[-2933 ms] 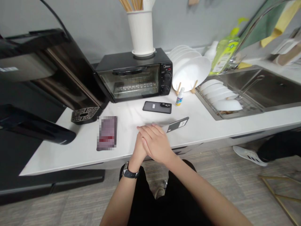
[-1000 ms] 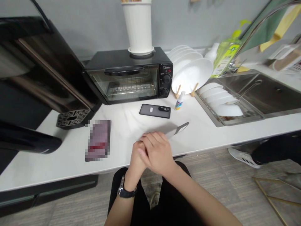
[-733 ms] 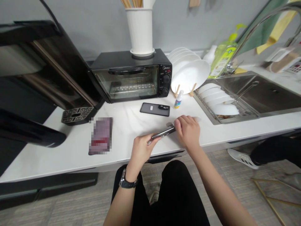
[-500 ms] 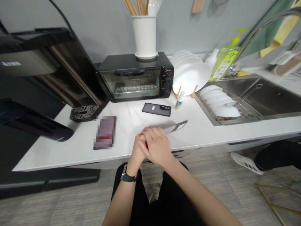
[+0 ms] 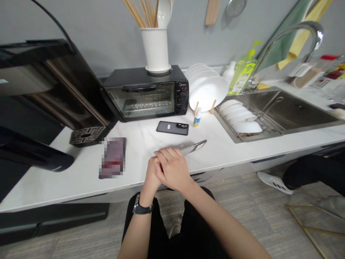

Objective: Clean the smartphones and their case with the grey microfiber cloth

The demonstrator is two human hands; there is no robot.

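Observation:
My right hand [image 5: 172, 169] is closed over my left hand [image 5: 154, 172], the two clasped together at the counter's front edge. Most of the left fingers are hidden under the right ones. A black-strapped watch [image 5: 142, 208] is on my left wrist. Just behind the knuckles, a thin grey flat piece with a dark end and a white label [image 5: 198, 145] slants up to the right; its near part is covered by my hands. Farther back lie a dark phone [image 5: 171, 128], camera side up, and a small white spray bottle [image 5: 197, 118] with a blue and yellow label, upright.
A blurred-out flat purplish item [image 5: 113, 158] lies left on the counter [image 5: 140, 144]. Behind are a coffee-machine-like appliance [image 5: 78, 90], toaster oven [image 5: 148, 100] and racked plates [image 5: 207, 91]. To the right, a sink [image 5: 291, 111] holds bowls [image 5: 238, 117]. Another person's shoe [image 5: 275, 182] shows below.
The view has shifted right and tilted slightly up, so the counter things appear farther left. My hands stay clasped in the same place.

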